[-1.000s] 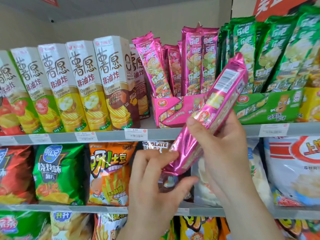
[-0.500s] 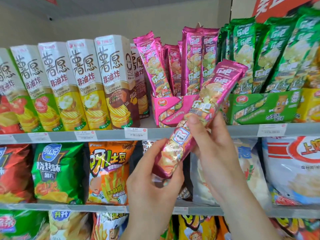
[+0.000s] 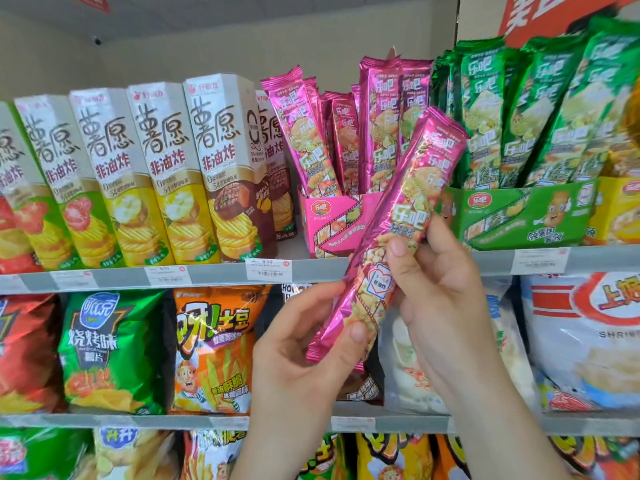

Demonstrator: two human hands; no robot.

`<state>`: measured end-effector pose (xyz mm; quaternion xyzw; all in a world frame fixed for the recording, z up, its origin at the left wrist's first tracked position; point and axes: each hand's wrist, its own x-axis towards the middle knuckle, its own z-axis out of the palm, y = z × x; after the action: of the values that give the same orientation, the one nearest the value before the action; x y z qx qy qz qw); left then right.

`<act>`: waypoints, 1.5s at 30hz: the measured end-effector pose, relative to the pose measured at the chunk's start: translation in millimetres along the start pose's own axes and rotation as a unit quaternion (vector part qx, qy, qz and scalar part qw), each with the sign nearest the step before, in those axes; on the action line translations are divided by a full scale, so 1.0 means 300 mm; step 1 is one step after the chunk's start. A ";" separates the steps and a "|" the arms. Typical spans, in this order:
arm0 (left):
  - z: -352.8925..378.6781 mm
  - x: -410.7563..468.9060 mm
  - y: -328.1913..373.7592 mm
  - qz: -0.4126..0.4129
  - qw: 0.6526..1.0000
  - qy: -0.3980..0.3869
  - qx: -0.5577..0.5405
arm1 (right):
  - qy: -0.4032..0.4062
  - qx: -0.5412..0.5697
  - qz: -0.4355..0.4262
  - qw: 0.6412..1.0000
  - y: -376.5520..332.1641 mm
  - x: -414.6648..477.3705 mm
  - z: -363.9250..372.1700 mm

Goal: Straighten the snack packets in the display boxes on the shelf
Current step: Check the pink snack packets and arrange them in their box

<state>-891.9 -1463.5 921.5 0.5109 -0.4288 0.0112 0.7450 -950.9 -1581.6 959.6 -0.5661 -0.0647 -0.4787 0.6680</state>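
A long pink snack packet (image 3: 412,199) is held tilted in front of the shelf, its printed front facing me. My left hand (image 3: 304,351) pinches its lower end between thumb and fingers. My right hand (image 3: 436,289) grips its middle from the right. Behind it stands the pink display box (image 3: 329,220) on the upper shelf, with several pink packets (image 3: 377,123) upright or leaning inside. To the right is a green display box (image 3: 526,216) holding several green packets (image 3: 519,109) that lean left.
Tall crisp cartons (image 3: 166,174) line the upper shelf to the left of the pink box. A yellow box (image 3: 620,209) is at the far right. Bagged snacks (image 3: 214,351) fill the shelf below, behind my hands. Price tags sit on the shelf rail (image 3: 207,275).
The pink packet has been turned from its back side to its printed front. Both hands keep hold of it and its top has shifted slightly left, in front of the pink box.
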 end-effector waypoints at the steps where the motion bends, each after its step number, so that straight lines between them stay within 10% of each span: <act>1: -0.003 0.001 -0.004 -0.010 1.000 -0.003 -0.010 | -0.004 -0.006 -0.001 1.000 -0.004 0.000 -0.001; 14: 0.011 -0.011 -0.059 -0.090 0.992 -0.080 0.032 | -0.016 -0.122 -0.083 0.989 -0.044 0.048 -0.009; 28: 0.081 0.162 0.065 0.106 0.950 -0.147 0.253 | 0.017 -0.222 -0.237 0.946 -0.211 0.266 0.039; 33: 0.085 0.289 0.129 0.189 0.914 -0.068 0.353 | -0.056 -0.350 -0.192 0.915 -0.311 0.338 0.042; 38: 0.086 0.428 0.253 0.280 0.884 -0.114 0.356 | -0.013 -0.387 -0.336 0.858 -0.404 0.438 0.101; 45: 0.007 0.671 0.349 0.331 0.753 -0.001 0.568 | 0.122 -0.366 -0.400 0.832 -0.535 0.636 0.226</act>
<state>-813.8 -1499.9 1131.2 0.6664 -0.4863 0.4982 0.2667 -932.7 -1618.3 1214.8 -0.6309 -0.0235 -0.7578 0.1649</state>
